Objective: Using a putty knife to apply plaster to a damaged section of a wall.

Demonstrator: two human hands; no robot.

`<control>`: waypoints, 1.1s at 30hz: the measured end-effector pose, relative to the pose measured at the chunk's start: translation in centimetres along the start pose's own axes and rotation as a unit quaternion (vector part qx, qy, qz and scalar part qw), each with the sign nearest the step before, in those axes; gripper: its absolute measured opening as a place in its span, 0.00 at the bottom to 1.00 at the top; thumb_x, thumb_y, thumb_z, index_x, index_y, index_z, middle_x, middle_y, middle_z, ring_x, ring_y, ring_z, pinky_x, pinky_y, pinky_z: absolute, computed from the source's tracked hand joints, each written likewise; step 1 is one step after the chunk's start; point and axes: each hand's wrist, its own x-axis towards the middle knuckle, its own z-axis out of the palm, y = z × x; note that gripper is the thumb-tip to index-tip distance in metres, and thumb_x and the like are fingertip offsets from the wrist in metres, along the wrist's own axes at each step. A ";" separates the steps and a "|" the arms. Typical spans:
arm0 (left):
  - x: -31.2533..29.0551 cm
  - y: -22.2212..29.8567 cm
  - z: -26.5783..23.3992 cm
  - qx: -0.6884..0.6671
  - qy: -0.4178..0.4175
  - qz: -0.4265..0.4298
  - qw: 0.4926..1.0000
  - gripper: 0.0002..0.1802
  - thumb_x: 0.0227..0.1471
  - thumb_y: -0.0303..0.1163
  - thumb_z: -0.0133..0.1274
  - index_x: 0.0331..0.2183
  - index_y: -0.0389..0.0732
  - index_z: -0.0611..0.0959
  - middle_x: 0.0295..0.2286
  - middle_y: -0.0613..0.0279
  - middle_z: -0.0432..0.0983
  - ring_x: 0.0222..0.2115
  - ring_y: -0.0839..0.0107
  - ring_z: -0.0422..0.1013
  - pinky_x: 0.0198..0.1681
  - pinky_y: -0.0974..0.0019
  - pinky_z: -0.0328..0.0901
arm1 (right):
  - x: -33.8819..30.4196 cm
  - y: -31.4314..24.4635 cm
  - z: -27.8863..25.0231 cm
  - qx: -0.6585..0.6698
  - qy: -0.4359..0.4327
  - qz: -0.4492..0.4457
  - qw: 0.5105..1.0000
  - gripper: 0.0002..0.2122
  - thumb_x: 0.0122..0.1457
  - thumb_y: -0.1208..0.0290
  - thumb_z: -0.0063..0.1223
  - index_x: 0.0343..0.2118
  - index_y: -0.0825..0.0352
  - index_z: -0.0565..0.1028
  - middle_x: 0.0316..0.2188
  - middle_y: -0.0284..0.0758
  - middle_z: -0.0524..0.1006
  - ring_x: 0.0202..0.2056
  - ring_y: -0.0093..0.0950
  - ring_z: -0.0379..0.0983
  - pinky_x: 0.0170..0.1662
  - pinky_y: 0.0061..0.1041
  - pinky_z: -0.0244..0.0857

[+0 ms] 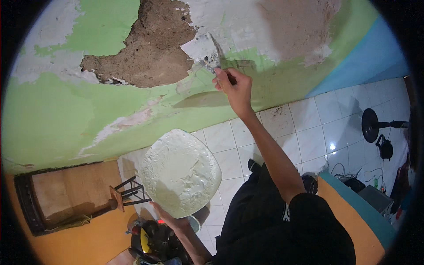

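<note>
My right hand [237, 90] is raised to the wall, its fingers closed round a putty knife [212, 62]. The knife's blade is smeared with white putty and lies against the wall beside a rough brown patch [154, 48] where the plaster has come away. Green paint and white filler surround that patch on the wall [48, 119]. Lower down, my left hand [167, 217] grips the near edge of a large squarish plate [217, 183], its fingers mostly hidden beneath. White putty [179, 161] coats the plate's face.
A small wooden stool [130, 193], a cluttered heap [154, 238] and a bucket [194, 223] stand below the plate. White floor tiles [304, 123] run along the wall. A black fan [371, 125] and a dark kettle [385, 148] are right, past an orange and teal partition [349, 212].
</note>
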 end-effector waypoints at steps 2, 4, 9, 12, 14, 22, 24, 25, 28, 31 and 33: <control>-0.3 -0.5 0.0 0.010 0.002 0.007 1.000 0.37 0.62 0.56 0.40 0.60 0.38 0.63 0.55 0.53 0.64 0.54 0.56 0.64 0.57 0.50 0.62 | 0.9 1.1 -0.5 -0.019 0.007 0.019 1.000 0.17 0.59 0.63 0.60 0.22 0.75 0.77 0.17 0.37 0.78 0.19 0.18 0.72 0.24 0.18 0.66; -0.9 -0.6 0.9 0.001 0.006 -0.008 1.000 0.37 0.62 0.57 0.38 0.60 0.39 0.63 0.56 0.55 0.63 0.55 0.57 0.63 0.57 0.52 0.60 | 0.8 1.9 -1.1 -0.022 0.021 0.023 0.999 0.18 0.59 0.63 0.60 0.21 0.75 0.76 0.17 0.36 0.78 0.19 0.18 0.73 0.24 0.18 0.65; -1.2 -1.1 2.4 0.037 0.015 -0.004 0.999 0.37 0.63 0.58 0.36 0.60 0.39 0.64 0.56 0.57 0.63 0.56 0.59 0.62 0.58 0.53 0.58 | 2.2 3.8 -1.7 -0.088 0.047 0.029 0.995 0.17 0.58 0.64 0.61 0.21 0.74 0.76 0.17 0.31 0.75 0.21 0.17 0.73 0.26 0.17 0.67; -1.1 -1.6 2.0 0.051 0.006 0.003 0.999 0.36 0.63 0.58 0.36 0.60 0.40 0.64 0.56 0.57 0.63 0.55 0.59 0.62 0.58 0.53 0.58 | 2.5 5.6 -1.6 -0.073 0.081 0.016 0.994 0.22 0.54 0.57 0.63 0.18 0.74 0.76 0.12 0.36 0.73 0.15 0.21 0.65 0.23 0.24 0.59; -1.7 -1.6 3.2 0.033 0.040 -0.003 0.999 0.36 0.62 0.57 0.39 0.59 0.37 0.65 0.54 0.55 0.65 0.54 0.61 0.64 0.56 0.55 0.62 | 2.1 6.5 -1.7 -0.087 0.100 0.042 0.990 0.22 0.53 0.55 0.64 0.17 0.73 0.76 0.11 0.36 0.72 0.15 0.22 0.62 0.23 0.27 0.58; -3.0 -1.5 3.7 0.042 0.014 0.003 0.999 0.37 0.62 0.58 0.38 0.59 0.39 0.64 0.55 0.56 0.64 0.54 0.60 0.63 0.56 0.54 0.61 | 0.7 10.0 -5.7 -0.056 0.118 0.027 0.991 0.17 0.53 0.61 0.66 0.22 0.73 0.75 0.14 0.31 0.71 0.20 0.18 0.61 0.25 0.21 0.56; -3.5 -1.5 4.0 0.042 0.017 -0.008 0.999 0.37 0.63 0.58 0.36 0.60 0.40 0.63 0.56 0.57 0.63 0.55 0.59 0.62 0.57 0.53 0.59 | -0.4 9.8 -6.6 -0.075 0.124 0.039 0.989 0.16 0.53 0.63 0.66 0.24 0.73 0.75 0.16 0.29 0.70 0.21 0.16 0.60 0.26 0.20 0.57; -3.8 -1.6 4.5 0.046 0.040 -0.008 0.998 0.37 0.63 0.58 0.36 0.60 0.40 0.63 0.56 0.57 0.63 0.55 0.59 0.62 0.57 0.53 0.59 | -1.1 9.5 -7.1 -0.062 0.114 0.042 0.991 0.16 0.54 0.64 0.66 0.25 0.73 0.74 0.17 0.27 0.68 0.23 0.16 0.60 0.27 0.19 0.57; -3.6 -2.1 3.3 0.039 0.040 -0.017 0.998 0.37 0.63 0.58 0.36 0.61 0.40 0.63 0.56 0.57 0.63 0.55 0.59 0.62 0.57 0.53 0.59 | -2.7 8.0 -6.8 -0.044 0.112 0.018 0.993 0.15 0.55 0.65 0.64 0.26 0.72 0.73 0.19 0.27 0.67 0.24 0.16 0.58 0.29 0.18 0.57; -3.5 -2.1 2.3 0.034 0.012 -0.014 0.999 0.37 0.63 0.58 0.36 0.61 0.40 0.63 0.56 0.57 0.63 0.55 0.59 0.62 0.57 0.53 0.59 | -1.8 4.9 -4.4 -0.036 0.116 -0.038 0.992 0.14 0.57 0.65 0.62 0.26 0.72 0.73 0.19 0.28 0.68 0.24 0.17 0.59 0.29 0.19 0.57; -3.6 -1.9 2.3 0.042 -0.001 -0.005 0.999 0.37 0.63 0.58 0.36 0.61 0.40 0.63 0.56 0.56 0.63 0.55 0.58 0.62 0.58 0.52 0.59 | -0.8 2.8 -2.7 -0.034 0.117 -0.069 0.990 0.15 0.58 0.64 0.61 0.27 0.73 0.73 0.18 0.30 0.70 0.23 0.17 0.59 0.28 0.21 0.58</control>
